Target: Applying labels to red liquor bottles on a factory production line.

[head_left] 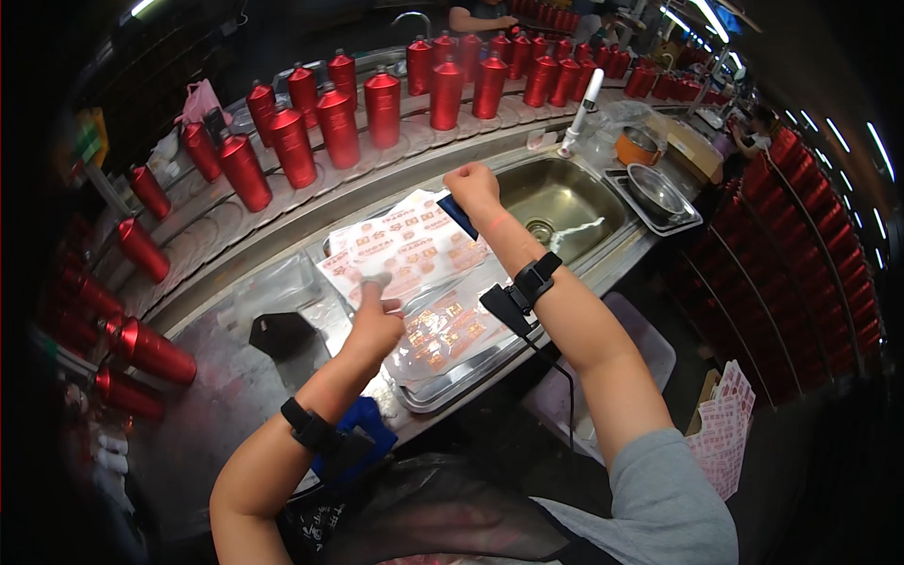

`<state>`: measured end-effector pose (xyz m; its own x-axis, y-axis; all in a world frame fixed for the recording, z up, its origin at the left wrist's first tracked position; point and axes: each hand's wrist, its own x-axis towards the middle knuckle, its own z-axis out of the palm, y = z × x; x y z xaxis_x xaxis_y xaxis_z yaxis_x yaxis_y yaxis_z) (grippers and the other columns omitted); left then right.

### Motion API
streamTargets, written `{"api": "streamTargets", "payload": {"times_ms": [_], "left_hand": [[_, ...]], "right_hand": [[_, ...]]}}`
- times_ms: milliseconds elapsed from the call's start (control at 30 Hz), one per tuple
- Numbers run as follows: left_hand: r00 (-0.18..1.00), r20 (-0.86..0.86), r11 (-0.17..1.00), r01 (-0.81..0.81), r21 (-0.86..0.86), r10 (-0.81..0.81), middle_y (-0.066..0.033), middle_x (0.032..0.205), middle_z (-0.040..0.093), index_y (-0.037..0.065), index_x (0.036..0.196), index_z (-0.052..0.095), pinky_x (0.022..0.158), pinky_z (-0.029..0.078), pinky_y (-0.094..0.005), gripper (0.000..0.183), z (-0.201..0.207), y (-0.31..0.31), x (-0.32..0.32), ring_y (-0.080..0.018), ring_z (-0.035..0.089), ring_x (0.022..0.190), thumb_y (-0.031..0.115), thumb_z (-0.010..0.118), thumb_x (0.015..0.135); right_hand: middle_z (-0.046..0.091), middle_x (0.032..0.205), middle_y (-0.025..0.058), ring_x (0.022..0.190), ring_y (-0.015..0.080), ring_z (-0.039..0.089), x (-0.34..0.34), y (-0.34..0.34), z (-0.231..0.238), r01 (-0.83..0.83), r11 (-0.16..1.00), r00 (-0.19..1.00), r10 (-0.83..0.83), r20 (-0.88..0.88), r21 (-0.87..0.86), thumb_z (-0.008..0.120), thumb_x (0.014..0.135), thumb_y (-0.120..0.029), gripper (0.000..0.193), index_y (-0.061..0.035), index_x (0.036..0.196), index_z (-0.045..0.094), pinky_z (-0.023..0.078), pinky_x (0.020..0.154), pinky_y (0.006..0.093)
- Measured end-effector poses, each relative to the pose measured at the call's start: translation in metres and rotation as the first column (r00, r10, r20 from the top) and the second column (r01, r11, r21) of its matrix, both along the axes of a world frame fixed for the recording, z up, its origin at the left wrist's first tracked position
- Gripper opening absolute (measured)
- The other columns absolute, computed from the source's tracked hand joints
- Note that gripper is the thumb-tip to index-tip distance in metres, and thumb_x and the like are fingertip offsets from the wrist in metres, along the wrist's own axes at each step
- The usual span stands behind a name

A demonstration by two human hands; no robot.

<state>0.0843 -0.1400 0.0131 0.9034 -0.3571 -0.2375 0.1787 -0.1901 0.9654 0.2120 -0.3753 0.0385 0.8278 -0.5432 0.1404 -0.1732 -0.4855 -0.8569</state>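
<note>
My left hand (pixel 379 325) is over the near left part of a stack of printed sheets (pixel 414 243), white with red and gold marks. Its thumb and forefinger stand apart, with a pale cover on the forefinger. At the stack's far right corner, my right hand (pixel 476 191) is curled closed; what its fingers grip, if anything, is hidden. A flat dark blue piece (pixel 459 217) shows just under that wrist. Nearer me, more printed pieces with a wet shine (pixel 438 331) lie in a shallow metal tray (pixel 428 403).
Red metallic bottles (pixel 337 127) line a curved conveyor (pixel 405 155) beyond the bench. To the right is a steel sink (pixel 584 202), then a metal bowl (pixel 656 191). A black block (pixel 282 334) and a blue object (pixel 363 438) sit left. Co-workers (pixel 480 17) are farther back.
</note>
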Motion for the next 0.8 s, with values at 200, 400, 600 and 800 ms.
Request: {"api": "streamTargets", "payload": {"times_ms": [200,400,600,800], "left_hand": [[0.885,-0.414,0.951,0.09,-0.296,-0.213,-0.016,0.109,0.055,0.004,0.117,0.032,0.078,0.055,-0.0358,0.057,0.036,-0.013,-0.05,-0.0242,0.062,0.089,0.025,0.073,0.082],[0.873,-0.42,0.867,0.008,-0.498,-0.249,-0.0165,0.108,0.058,0.001,0.119,0.028,0.079,0.052,-0.0356,0.072,0.046,-0.011,-0.09,-0.0226,0.062,0.092,0.037,0.077,0.08],[0.998,-0.049,0.867,-0.06,-0.494,0.04,-0.014,0.095,0.062,-0.003,0.12,0.032,0.067,0.052,-0.0278,0.054,0.056,-0.009,-0.105,-0.018,0.064,0.08,0.023,0.069,0.089],[0.984,-0.064,0.856,-0.175,-0.486,0.165,-0.014,0.097,0.06,-0.003,0.116,0.031,0.062,0.052,-0.0257,0.052,0.046,0.008,-0.092,-0.0155,0.062,0.078,0.013,0.07,0.086]], "right_hand": [[0.069,0.079,0.0142,0.077,0.0267,0.067,-0.002,0.037,-0.012,0.04,0.998,0.984,-0.046,0.17,0.039,0.069,0.071,-0.022,0.02,-0.0048,0.08,0.068,0.051,0.073,0.037],[0.068,0.089,0.0232,0.09,0.0373,0.066,-0.023,0.111,0.017,-0.093,0.981,0.989,0.071,0.13,0.168,0.064,0.073,-0.02,0.022,-0.0017,0.085,0.067,0.051,0.083,0.0409],[0.068,0.083,0.0159,0.078,0.0282,0.067,-0.032,0.121,0.009,-0.037,0.966,0.993,0.007,0.118,0.255,0.066,0.072,-0.021,0.025,-0.0016,0.088,0.066,0.052,0.073,0.0373],[0.062,0.097,0.0182,0.089,0.0372,0.064,-0.05,0.143,-0.001,-0.027,0.937,0.976,0.1,0.193,-0.348,0.06,0.078,-0.017,0.021,-0.0046,0.095,0.056,0.052,0.077,0.047]]}}
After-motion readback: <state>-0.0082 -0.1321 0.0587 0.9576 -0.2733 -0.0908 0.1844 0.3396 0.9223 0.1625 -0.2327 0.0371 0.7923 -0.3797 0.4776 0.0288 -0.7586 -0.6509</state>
